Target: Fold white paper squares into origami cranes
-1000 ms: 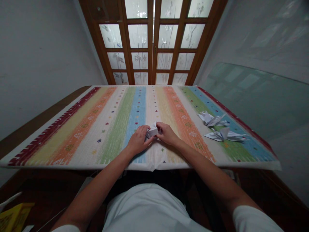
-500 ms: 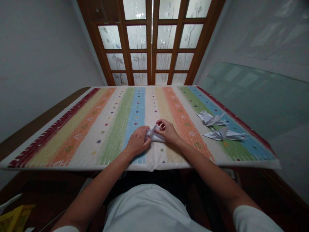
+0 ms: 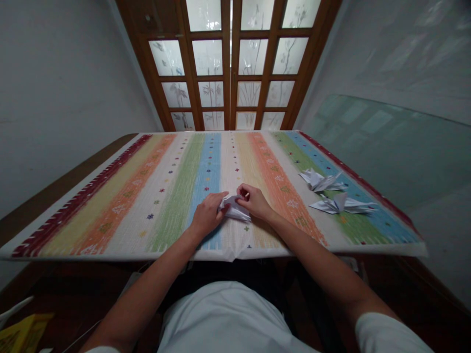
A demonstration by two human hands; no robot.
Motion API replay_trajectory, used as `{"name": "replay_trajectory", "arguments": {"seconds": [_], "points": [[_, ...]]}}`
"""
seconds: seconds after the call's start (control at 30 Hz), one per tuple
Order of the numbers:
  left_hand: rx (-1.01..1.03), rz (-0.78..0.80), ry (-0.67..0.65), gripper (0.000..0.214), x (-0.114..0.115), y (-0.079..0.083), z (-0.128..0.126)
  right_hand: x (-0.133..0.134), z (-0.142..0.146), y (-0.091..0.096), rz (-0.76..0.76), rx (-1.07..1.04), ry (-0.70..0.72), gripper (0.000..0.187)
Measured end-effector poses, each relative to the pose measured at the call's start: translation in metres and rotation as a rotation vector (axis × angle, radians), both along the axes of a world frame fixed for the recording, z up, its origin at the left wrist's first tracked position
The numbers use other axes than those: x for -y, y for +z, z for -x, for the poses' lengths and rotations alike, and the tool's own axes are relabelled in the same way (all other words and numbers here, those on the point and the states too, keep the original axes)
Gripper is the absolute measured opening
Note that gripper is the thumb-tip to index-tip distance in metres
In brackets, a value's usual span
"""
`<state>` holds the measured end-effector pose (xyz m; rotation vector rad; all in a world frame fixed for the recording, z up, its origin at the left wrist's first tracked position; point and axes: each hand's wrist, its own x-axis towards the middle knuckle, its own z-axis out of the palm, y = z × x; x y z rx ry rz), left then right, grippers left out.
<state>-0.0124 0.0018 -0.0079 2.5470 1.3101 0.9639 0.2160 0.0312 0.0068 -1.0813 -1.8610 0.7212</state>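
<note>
A folded piece of white paper (image 3: 237, 212) rests at the near middle of the table, between my two hands. My left hand (image 3: 209, 212) grips its left end, with the thumb on the near side and the fingers behind. At the upper right of the paper, my right hand (image 3: 254, 201) pinches a raised flap between thumb and curled fingers. Parts of the folds are hidden by my fingers. Off to the right lie two folded white paper cranes, the farther crane (image 3: 319, 181) and the nearer crane (image 3: 340, 203), both with wings spread.
A striped, patterned cloth (image 3: 125, 196) covers the table, whose near edge runs just before my body. Beyond the far edge stand wooden doors (image 3: 231, 88) with glass panes. A glass sheet (image 3: 390, 142) leans at the right wall. Low at the left is a yellow crate (image 3: 27, 333).
The folded paper has tilted slightly, its right end turning towards me. My left fingers have shifted a little along it, and my right hand has dropped slightly while still pinching.
</note>
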Motion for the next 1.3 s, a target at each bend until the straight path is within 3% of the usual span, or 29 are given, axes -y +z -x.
{"name": "replay_trajectory", "arguments": {"seconds": [0.1, 0.17, 0.3, 0.43, 0.73, 0.97, 1.13, 1.3], "points": [[-0.003, 0.011, -0.006, 0.037, 0.001, 0.002, -0.001, 0.005, -0.003, 0.009, -0.155, -0.020, -0.053, 0.013], [-0.011, 0.018, -0.002, 0.035, 0.000, 0.003, -0.003, 0.010, -0.003, 0.016, -0.221, -0.019, -0.007, 0.014], [-0.062, 0.027, 0.012, 0.035, -0.001, 0.003, -0.005, 0.020, 0.003, 0.021, -0.144, 0.048, 0.171, 0.045], [-0.084, 0.024, 0.029, 0.034, 0.000, 0.004, -0.007, 0.022, 0.010, 0.020, -0.067, 0.022, 0.125, 0.056], [-0.106, 0.040, 0.009, 0.031, 0.003, 0.008, -0.009, 0.014, 0.004, 0.019, -0.073, -0.067, 0.169, 0.056], [-0.065, 0.042, 0.006, 0.037, 0.000, 0.004, -0.007, 0.001, -0.004, 0.011, -0.082, -0.078, 0.083, 0.030], [-0.047, 0.040, -0.006, 0.037, -0.006, 0.000, -0.004, -0.017, -0.011, -0.001, -0.044, -0.024, 0.143, 0.047], [-0.032, 0.060, -0.019, 0.034, -0.010, -0.002, -0.004, -0.026, -0.016, -0.009, -0.006, 0.025, 0.205, 0.049]]}}
